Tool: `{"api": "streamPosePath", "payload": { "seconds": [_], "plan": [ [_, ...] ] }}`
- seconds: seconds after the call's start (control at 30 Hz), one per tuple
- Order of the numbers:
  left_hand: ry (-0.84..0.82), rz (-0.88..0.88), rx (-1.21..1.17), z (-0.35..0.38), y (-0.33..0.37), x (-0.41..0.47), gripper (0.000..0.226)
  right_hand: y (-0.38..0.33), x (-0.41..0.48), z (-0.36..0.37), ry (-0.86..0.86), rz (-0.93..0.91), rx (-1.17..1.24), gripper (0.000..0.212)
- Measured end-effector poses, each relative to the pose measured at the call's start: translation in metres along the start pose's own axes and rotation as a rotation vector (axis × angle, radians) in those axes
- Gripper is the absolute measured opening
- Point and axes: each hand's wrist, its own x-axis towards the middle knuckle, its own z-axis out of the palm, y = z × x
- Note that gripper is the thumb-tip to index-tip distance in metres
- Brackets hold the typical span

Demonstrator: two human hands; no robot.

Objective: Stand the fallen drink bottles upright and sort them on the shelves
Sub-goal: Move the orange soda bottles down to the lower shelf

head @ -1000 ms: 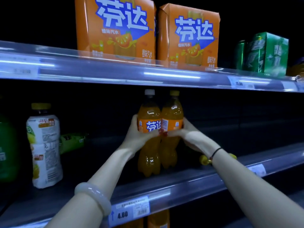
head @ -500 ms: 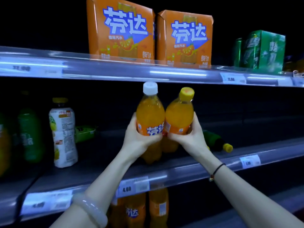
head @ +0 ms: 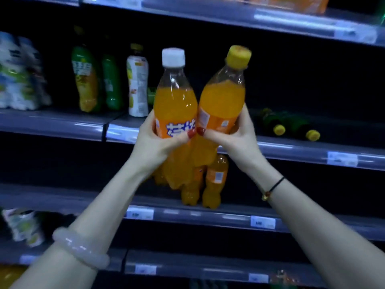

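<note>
2 orange soda bottles are in our grip: our left hand (head: 158,142) has its fingers (head: 187,136) wrapped tight around the white-capped bottle (head: 175,101), our right hand (head: 235,138) around the yellow-capped bottle (head: 223,101). We press them shoulder to shoulder, likely to move both as 1 load, out in front of the middle shelf (head: 291,148). Below, orange bottles (head: 214,184) already stand, so that row looks like their home. 2 green bottles (head: 291,127) lie on their sides at right. Open shelf flanks the orange row; the shelf lips need clearing.
</note>
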Motion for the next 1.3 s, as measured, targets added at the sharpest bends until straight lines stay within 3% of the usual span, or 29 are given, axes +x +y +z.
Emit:
{"api": "streamPosePath", "payload": {
  "seconds": [0.27, 0.37, 0.53, 0.7, 0.87, 1.1, 1.3],
  "plan": [
    [0.129, -0.217, 0.154, -0.084, -0.099, -0.057, 0.057, 0.092, -0.077, 0.099, 0.052, 0.295, 0.037, 0.08],
    [0.106, -0.285, 0.205, -0.107, -0.135, -0.061, 0.069, 0.132, -0.094, 0.134, 0.111, 0.361, 0.018, 0.083],
    [0.025, -0.308, 0.184, -0.122, -0.176, -0.042, 0.07, 0.177, -0.091, 0.157, 0.217, 0.377, 0.023, 0.077],
    [0.009, -0.279, 0.114, -0.124, -0.195, -0.013, 0.072, 0.204, -0.072, 0.162, 0.294, 0.366, -0.002, 0.084],
    [-0.021, -0.295, 0.132, -0.122, -0.21, 0.003, 0.074, 0.226, -0.064, 0.16, 0.251, 0.401, -0.012, 0.085],
    [-0.034, -0.467, 0.107, -0.131, -0.23, 0.038, 0.07, 0.236, -0.034, 0.155, 0.142, 0.546, -0.039, 0.073],
    [-0.01, -0.538, 0.11, -0.128, -0.24, 0.047, 0.078, 0.246, -0.028, 0.153, 0.081, 0.642, -0.193, 0.038]
  ]
}}
